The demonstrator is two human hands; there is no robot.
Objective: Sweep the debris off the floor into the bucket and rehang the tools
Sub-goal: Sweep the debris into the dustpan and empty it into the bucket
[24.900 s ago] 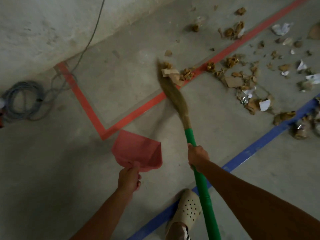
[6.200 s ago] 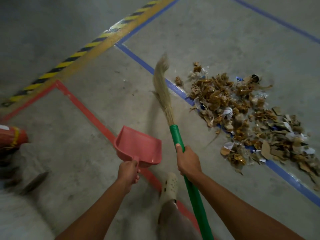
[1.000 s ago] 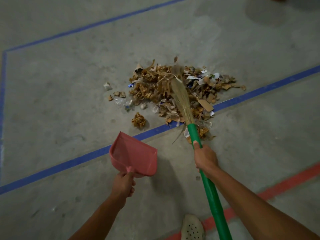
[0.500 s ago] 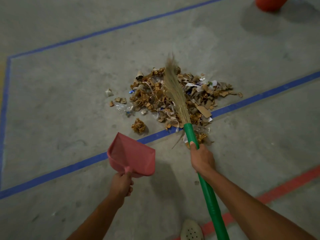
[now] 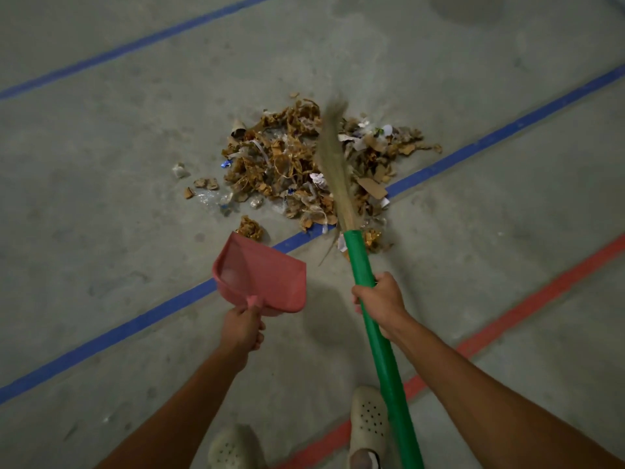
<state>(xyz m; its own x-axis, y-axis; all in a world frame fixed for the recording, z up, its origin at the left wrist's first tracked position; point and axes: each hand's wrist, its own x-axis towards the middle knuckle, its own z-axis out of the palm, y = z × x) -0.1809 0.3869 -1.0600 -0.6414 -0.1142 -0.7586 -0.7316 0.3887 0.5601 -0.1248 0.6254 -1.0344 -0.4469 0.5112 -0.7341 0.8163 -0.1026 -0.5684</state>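
Note:
A heap of brown cardboard scraps, paper and plastic bits [image 5: 291,164] lies on the concrete floor across a blue line. My right hand [image 5: 380,299] grips the green handle of a broom [image 5: 363,265], whose straw bristles [image 5: 333,157] lie over the middle of the heap. My left hand [image 5: 241,328] grips the short handle of a pink dustpan [image 5: 262,277], held above the floor just in front of the heap, its mouth facing the scraps. No bucket is in view.
Blue floor lines [image 5: 135,326] run diagonally; a red line [image 5: 527,306] crosses at lower right. A few loose scraps [image 5: 203,184] lie left of the heap. My two pale clogs [image 5: 368,424] stand at the bottom edge. Bare concrete surrounds the heap.
The broom bristles have swung to the right across the heap. The view has tilted down, so the orange object at the top is out of frame. The dustpan stays where it was.

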